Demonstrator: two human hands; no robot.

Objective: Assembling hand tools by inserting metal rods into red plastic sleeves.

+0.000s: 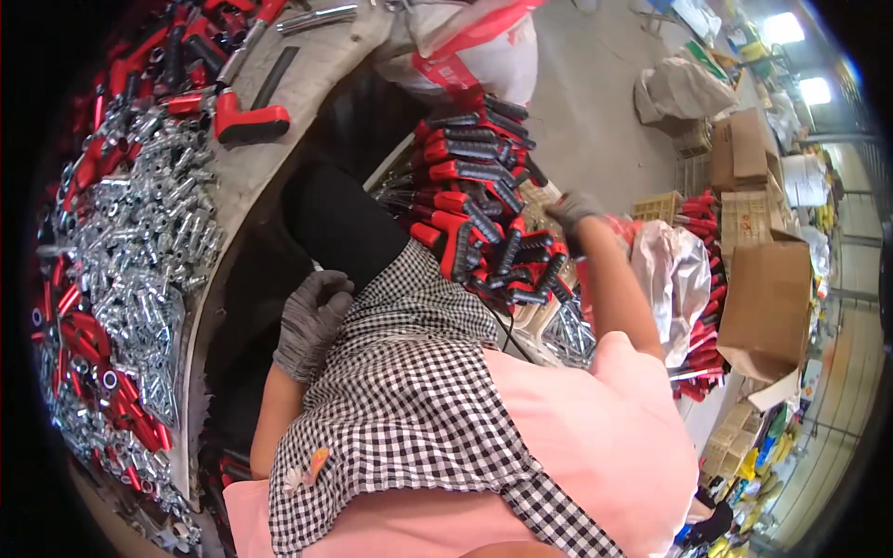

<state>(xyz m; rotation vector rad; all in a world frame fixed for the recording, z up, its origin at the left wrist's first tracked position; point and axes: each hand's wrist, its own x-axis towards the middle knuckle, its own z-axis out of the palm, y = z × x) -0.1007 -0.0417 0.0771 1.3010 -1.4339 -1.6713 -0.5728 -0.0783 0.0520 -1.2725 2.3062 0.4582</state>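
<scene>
My left hand (314, 321), in a grey knit glove, rests at my apron by my thigh. Its fingers are curled in, and nothing shows in them. My right hand (574, 210), gloved the same way, reaches out past the far right side of a heap of red tools with black ribbed grips (474, 181). Its fingers are small and blurred, so I cannot make out whether they hold anything. The heap lies beside my right leg, in or over a pale crate (535, 321), with thin metal rods sticking out to the left.
Left of me a worktable (256, 177) bears a mound of silver metal fittings (139, 232) and more red parts (88, 335). A red angled handle (249, 121) lies near its edge. A white sack (502, 56) stands ahead. Cardboard boxes (767, 298) are stacked at right.
</scene>
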